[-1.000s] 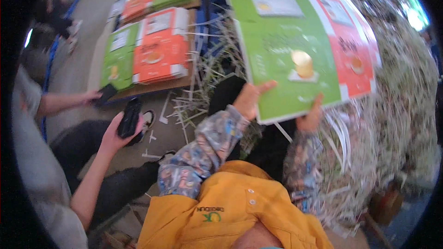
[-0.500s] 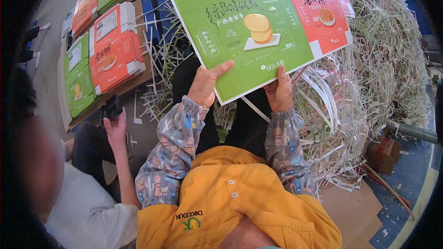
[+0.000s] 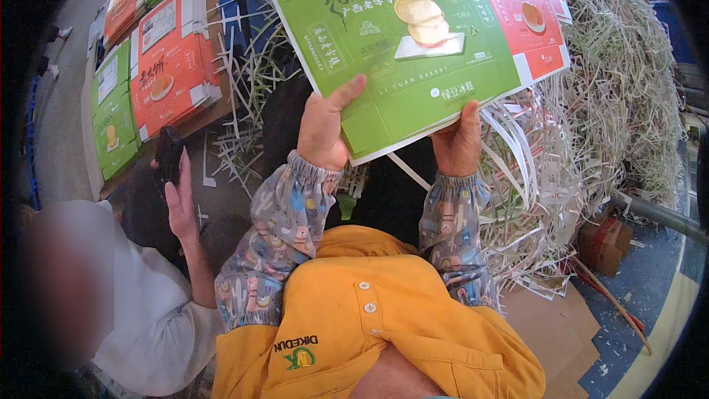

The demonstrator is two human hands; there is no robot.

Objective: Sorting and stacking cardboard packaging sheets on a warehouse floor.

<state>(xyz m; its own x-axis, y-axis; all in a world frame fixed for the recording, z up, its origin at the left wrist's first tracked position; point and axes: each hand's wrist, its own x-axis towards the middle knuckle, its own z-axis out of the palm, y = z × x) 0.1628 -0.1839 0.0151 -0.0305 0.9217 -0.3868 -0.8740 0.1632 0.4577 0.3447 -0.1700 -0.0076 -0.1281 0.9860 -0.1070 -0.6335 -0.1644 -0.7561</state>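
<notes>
**Both hands pinch the lower edge of a printed carton sheet**

Gripping from below, the left hand (image 3: pixel 323 129) closes on the flat green and red carton sheet (image 3: pixel 413 37) with its thumb laid up across the printed green face and the fingers hidden behind. The right hand (image 3: pixel 458 144) clamps the same lower edge a little further along, thumb on the front, the rest tucked under. Holding it by one edge at two spread points seems meant to keep the wide, floppy sheet taut and flat, tilted up toward the face so the print can be looked over; the sheet hangs in the air above the lap, touching nothing else that can be seen.

Patterned sleeve covers (image 3: pixel 284 229) run over both forearms, probably to guard them from the cardboard edges. Behind and to the right of the sheet rises a big heap of paper trimmings (image 3: pixel 613 96), pale strips spilling down near the right forearm. At the left, stacks of the same red and green sheets (image 3: pixel 159 59) lie flat on a low board, well apart from the hands. A second person sits on the left in a white top, one hand (image 3: pixel 177 196) raised around a dark phone (image 3: pixel 167 154).
</notes>
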